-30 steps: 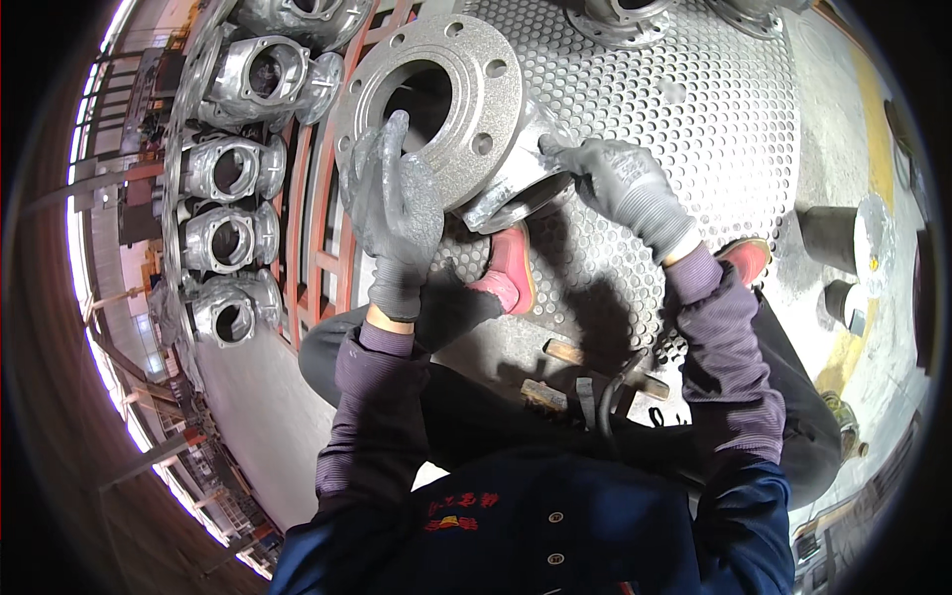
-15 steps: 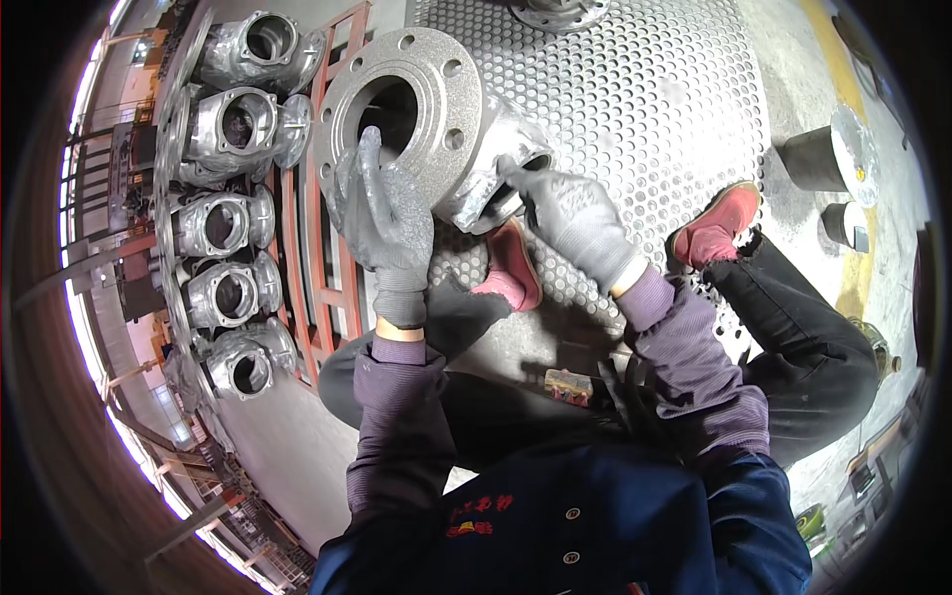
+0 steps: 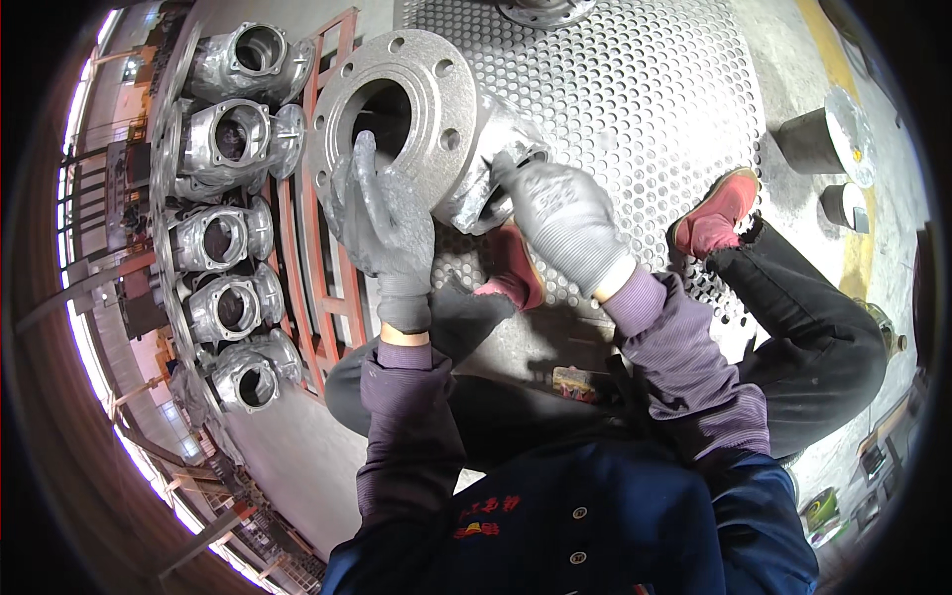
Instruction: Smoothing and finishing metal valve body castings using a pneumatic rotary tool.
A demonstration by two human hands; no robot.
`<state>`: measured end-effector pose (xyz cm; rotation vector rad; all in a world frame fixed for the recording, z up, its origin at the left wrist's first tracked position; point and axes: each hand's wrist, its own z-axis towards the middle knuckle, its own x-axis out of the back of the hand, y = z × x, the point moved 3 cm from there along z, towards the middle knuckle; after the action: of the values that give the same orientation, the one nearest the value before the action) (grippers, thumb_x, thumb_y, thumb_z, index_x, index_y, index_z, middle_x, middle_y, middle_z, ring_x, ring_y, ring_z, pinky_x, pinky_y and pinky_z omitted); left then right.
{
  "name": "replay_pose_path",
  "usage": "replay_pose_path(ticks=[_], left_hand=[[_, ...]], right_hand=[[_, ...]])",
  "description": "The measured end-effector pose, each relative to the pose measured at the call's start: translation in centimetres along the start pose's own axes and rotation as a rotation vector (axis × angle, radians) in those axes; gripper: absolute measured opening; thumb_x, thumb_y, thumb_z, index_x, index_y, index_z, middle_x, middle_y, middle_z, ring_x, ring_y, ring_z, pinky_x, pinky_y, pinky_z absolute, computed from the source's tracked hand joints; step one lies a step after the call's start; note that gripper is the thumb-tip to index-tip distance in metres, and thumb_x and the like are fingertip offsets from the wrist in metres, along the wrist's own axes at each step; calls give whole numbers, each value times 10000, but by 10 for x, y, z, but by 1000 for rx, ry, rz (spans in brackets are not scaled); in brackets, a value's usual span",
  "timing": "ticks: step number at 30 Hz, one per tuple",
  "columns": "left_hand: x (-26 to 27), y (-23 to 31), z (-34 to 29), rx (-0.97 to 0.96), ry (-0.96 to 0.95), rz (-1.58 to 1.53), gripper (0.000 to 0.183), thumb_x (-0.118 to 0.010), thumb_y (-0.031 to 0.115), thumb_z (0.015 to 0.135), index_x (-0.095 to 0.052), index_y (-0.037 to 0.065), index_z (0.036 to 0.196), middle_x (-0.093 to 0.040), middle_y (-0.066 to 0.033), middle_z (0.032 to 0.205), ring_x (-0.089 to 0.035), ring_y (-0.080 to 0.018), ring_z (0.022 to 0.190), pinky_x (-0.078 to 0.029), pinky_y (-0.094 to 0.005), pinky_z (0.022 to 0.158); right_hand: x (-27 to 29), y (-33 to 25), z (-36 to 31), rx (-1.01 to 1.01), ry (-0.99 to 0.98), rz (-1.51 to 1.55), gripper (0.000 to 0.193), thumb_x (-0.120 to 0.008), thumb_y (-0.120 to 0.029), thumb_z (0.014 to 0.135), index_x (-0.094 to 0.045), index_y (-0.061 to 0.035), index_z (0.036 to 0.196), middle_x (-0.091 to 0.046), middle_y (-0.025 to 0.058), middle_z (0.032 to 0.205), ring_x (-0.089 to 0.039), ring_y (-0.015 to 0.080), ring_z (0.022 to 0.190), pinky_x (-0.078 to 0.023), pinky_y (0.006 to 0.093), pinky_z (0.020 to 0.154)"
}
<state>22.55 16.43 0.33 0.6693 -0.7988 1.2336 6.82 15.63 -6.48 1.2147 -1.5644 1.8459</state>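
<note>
A grey metal valve body (image 3: 466, 203) with a broad, bolt-holed round flange (image 3: 436, 99) lies tilted in front of me. My left hand (image 3: 387, 213), in a grey glove, grips the flange's lower left edge, one digit stretched up over the central bore. At the side opening (image 3: 496, 206) of the same casting is my right hand (image 3: 565, 213), also gloved. Its fingers are bent together against the opening's rim, partly blurred. Whatever they may hold is hidden.
Several similar castings (image 3: 238, 134) stand in a row at left, beside a red metal frame (image 3: 322, 238). A perforated metal plate (image 3: 635, 89) lies beneath, with another flanged part (image 3: 543, 10) at its far edge. Two dark cylinders (image 3: 808, 139) (image 3: 838, 205) stand at right. My red shoes (image 3: 716, 213) flank the work.
My right hand has shifted slightly left and up along the side opening's rim. The left hand keeps its place on the flange. The whole view has shifted a little.
</note>
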Motion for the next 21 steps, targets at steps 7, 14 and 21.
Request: replay_pose_path(ticks=[7, 14, 21], left_hand=[[0, -2, -1, -3, -3, -21, 358, -493, 121, 940, -525, -9, 1272, -586, -166, 1242, -545, -347, 1150, -398, -421, 1000], [21, -19, 1, 241, -142, -545, 382, -473, 138, 972, -474, -14, 1322, -574, -144, 1268, -533, -252, 1186, -383, -349, 1021], [84, 60, 3, -37, -528, -839, 357, -499, 187, 973, -530, 29, 1292, -606, -117, 1191, -577, -184, 1100, -460, -319, 937]], right_hand=[[-2, 19, -26, 74, 225, 309, 313, -507, -194, 863, -635, -102, 1134, -684, 129, 851, -662, 314, 780, -534, 410, 724], [47, 108, -50, -238, 46, 474, 503, -434, -3, 833, -515, -78, 1324, -670, 78, 750, -580, 114, 555, -496, 275, 538], [78, 119, -93, -216, 182, 607, 454, -532, -62, 809, -563, -72, 1262, -675, 178, 865, -666, 277, 759, -515, 350, 720]])
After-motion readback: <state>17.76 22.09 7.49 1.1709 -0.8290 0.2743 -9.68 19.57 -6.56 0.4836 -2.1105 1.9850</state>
